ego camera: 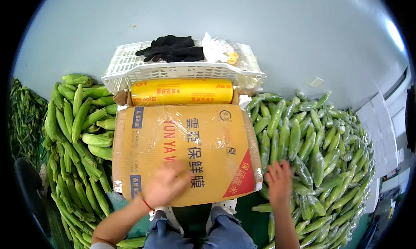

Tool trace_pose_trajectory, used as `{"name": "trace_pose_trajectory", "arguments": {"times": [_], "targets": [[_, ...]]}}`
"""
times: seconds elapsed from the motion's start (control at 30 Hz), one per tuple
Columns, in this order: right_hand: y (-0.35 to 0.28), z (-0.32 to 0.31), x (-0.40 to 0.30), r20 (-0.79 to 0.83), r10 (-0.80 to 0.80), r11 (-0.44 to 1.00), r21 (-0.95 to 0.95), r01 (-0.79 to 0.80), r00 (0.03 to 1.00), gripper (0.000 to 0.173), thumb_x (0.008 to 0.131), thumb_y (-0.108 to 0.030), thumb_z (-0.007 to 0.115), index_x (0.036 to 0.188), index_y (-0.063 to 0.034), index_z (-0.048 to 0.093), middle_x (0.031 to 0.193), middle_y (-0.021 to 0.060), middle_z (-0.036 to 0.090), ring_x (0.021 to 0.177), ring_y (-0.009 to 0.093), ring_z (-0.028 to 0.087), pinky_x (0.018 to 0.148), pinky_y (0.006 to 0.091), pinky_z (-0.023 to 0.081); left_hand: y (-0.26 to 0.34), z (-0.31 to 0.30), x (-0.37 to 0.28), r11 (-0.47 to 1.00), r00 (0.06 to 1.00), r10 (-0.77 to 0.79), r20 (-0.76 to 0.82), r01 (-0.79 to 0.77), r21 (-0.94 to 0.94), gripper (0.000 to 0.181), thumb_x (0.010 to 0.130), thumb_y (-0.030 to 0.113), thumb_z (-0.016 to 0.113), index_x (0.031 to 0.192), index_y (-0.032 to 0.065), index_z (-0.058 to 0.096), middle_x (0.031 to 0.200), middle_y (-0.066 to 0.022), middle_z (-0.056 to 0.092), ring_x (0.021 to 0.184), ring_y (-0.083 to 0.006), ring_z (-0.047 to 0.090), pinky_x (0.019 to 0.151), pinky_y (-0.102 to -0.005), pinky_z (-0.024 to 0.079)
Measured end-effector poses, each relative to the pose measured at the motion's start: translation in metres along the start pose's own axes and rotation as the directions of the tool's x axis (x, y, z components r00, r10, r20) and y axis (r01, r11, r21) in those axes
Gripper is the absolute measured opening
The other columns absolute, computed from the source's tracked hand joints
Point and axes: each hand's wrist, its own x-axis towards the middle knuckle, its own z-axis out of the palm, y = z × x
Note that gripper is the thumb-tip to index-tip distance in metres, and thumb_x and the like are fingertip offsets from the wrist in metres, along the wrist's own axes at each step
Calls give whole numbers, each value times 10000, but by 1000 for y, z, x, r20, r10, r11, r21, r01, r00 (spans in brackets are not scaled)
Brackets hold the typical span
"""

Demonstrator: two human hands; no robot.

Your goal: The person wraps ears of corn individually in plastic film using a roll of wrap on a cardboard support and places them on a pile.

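Observation:
My left hand (170, 184), blurred, is over the lower middle of a cardboard box (211, 132) with printed writing; its fingers look curled, and I cannot tell whether they hold anything. My right hand (279, 182) has its fingers apart and nothing in it, just off the box's right edge beside the pile of film-wrapped corn (302, 138). Across the far end of the box lies a yellow roll of cling film (182, 92). Clear film stretches from it over the box top. Unwrapped green corn ears in husks (78, 119) are heaped on the left.
Behind the roll, a white plastic basket (126, 58) bears black gloves (175, 49) and crumpled white plastic (214, 49). A pale wall (276, 27) rises beyond it. Loose green husks (26, 115) lie at far left. My white shoes (224, 206) stand at the box's near edge.

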Motion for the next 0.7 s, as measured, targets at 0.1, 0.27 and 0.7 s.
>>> {"name": "trace_pose_trajectory", "arguments": {"times": [0.1,0.27,0.7], "targets": [[40,69,11,633,27,677,-581,452,773,945,745,-301,776,1461,13,244,1498,165,304,1388,276,301,1154,425,199,-61,-14,2,908,902,-172,-397,301,290,303,790,113,644,1091,91,610,1084,-136,612,1015,-354,588,917,-416,461],[70,179,58,848,-77,-50,-528,848,524,734,780,-297,740,1391,-77,398,1397,173,427,1272,330,426,1049,451,336,-153,-43,39,921,842,-379,-384,384,-67,113,873,42,562,979,45,523,887,-181,625,841,-361,621,730,-401,495],[-11,63,-8,889,299,219,-418,882,347,77,839,-99,632,893,-49,656,825,139,651,753,320,626,667,380,492,-8,-60,-161,988,989,-146,-39,148,52,104,818,95,565,909,62,607,852,-83,632,755,-228,659,585,-310,547]]}}
